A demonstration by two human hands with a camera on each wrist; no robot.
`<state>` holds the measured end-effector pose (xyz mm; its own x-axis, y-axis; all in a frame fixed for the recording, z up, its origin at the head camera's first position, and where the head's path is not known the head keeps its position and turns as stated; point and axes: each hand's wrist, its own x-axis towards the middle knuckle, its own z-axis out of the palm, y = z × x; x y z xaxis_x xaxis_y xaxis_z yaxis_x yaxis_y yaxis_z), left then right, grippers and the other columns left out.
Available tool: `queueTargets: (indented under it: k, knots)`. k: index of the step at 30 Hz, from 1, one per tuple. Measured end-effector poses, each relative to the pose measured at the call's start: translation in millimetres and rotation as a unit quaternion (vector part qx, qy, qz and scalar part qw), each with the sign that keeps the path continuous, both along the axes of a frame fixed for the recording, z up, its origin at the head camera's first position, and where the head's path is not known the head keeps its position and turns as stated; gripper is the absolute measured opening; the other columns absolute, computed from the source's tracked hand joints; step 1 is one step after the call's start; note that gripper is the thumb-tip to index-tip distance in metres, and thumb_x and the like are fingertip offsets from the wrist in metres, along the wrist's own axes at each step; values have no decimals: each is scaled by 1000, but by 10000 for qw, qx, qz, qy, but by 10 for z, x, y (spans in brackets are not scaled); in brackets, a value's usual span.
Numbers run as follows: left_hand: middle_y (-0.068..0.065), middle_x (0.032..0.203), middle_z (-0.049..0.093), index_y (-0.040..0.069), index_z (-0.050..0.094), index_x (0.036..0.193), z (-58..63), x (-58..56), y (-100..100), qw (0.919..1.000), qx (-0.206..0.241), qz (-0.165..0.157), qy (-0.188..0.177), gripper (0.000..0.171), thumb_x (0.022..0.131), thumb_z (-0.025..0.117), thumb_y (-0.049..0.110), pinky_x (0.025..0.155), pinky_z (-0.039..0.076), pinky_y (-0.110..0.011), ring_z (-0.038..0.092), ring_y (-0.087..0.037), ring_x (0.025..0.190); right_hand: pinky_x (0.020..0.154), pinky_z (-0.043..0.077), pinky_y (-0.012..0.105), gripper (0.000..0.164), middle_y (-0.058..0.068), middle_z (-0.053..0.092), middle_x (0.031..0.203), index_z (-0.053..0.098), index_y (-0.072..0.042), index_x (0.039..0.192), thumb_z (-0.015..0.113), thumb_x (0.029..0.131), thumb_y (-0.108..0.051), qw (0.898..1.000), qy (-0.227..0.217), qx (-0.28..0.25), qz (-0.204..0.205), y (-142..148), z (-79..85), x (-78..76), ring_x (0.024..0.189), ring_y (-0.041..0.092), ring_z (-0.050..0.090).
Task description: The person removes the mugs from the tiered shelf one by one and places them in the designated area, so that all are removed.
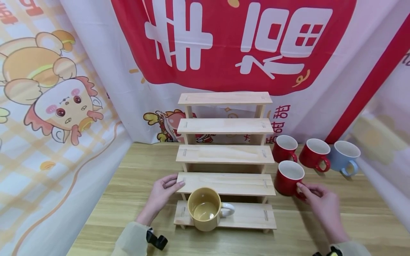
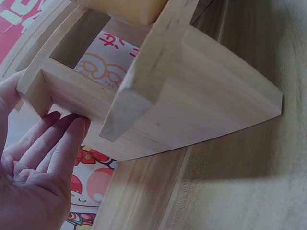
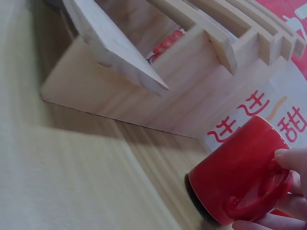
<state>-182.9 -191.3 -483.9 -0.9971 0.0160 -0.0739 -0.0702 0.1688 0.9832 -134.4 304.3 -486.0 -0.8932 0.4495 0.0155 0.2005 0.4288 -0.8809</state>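
Note:
My right hand [image 1: 325,209] pinches the handle of a red mug [image 1: 286,181] with a white inside, to the right of the stepped wooden rack [image 1: 225,154]. In the right wrist view, this red mug [image 3: 235,167] stands close to the table; whether its base touches is unclear. My left hand [image 1: 161,193] grips the left end of the rack's second step from the bottom, thumb on top and fingers beneath. On the lowest step sits a yellow mug [image 1: 203,213], its white handle pointing right.
Behind the held mug stand two more red mugs, one near the rack [image 1: 283,149] and one further right [image 1: 314,153], plus a light blue mug [image 1: 344,156]. Printed cloth [image 1: 105,71] hangs at the back and sides of the wooden table [image 1: 128,188].

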Motion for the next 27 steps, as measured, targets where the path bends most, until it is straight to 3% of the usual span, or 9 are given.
queueTargets:
  k: [3,8,14,19,23,27]
  knots:
    - [-22,126,67,-3,59,136,-2,3,-2,10000,18,-9,-6,60,89,82,26,97,52,-33,65,-31,115,57,53,18,48,7,77,89,75,3,108,79,90,-41,9998,-80,180,27,-26,-19,65,68,9,68]
    - [-22,126,67,-4,59,135,2,13,-4,10000,26,5,25,59,89,82,26,97,52,-32,66,-30,115,60,54,17,57,13,77,94,73,4,113,80,88,-47,9995,-311,19,66,-46,-36,98,72,10,71]
    - [-22,125,67,-4,59,135,-15,5,-1,10000,1,7,9,59,88,82,24,97,53,-34,66,-31,114,68,49,11,64,-7,76,100,69,0,127,80,86,-48,9998,-169,-136,-6,-9,68,80,83,-11,62]
    - [-22,124,67,-5,59,135,-9,7,3,10000,18,31,10,59,88,82,22,96,53,-33,66,-31,114,70,49,9,65,-21,69,104,64,-2,135,80,89,-44,9995,186,-238,-47,22,349,56,89,-14,59]
    - [-22,125,67,-5,58,136,-10,5,-1,10000,10,29,9,59,89,82,23,96,53,-33,66,-31,114,72,49,8,60,-16,71,112,66,-9,137,81,88,-41,9983,456,-335,-121,-13,638,53,93,-11,61]
    - [-22,124,68,-5,59,135,-11,-5,-3,10000,10,9,43,59,89,82,24,95,53,-31,66,-30,113,74,49,7,54,-11,72,118,68,-14,136,82,88,-36,9964,762,-370,53,-90,884,49,97,-10,63]
